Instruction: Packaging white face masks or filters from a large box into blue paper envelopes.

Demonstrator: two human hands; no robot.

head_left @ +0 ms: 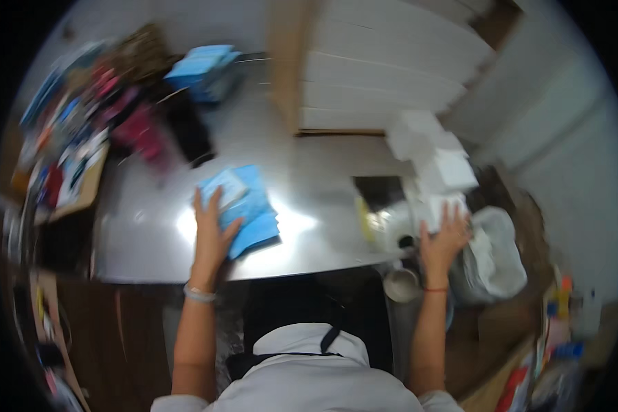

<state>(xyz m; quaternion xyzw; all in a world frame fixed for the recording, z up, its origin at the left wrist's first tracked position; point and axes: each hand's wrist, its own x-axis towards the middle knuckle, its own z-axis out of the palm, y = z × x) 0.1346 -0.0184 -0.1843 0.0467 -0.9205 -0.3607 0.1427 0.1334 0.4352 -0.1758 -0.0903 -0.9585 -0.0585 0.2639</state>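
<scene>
A stack of blue packs (244, 209) lies near the middle of the shiny grey bench (151, 240), close to its front edge. The left hand (211, 230) lies flat on the left side of the stack, fingers spread wide, not gripping it. A pale band sits on that wrist. The right hand (445, 237) is well apart from the stack, off to the right by the end of the bench. It is open too, fingers spread and pointing up, and holds nothing. It is just beside some white boxes (432, 154) that are piled up, and near a white bag (494, 254) on its right. The picture is too blurry to tell if this hand touches the boxes. A thin red band is on that wrist. A small metal cup (401, 284) sits just below the bench edge, between the two arms. Farther back on the bench lies a second pile of blue packs (202, 69). Next to it are dark and pink things (141, 130), all blurred. A big white stack of boards (384, 69) fills the top of the view.
</scene>
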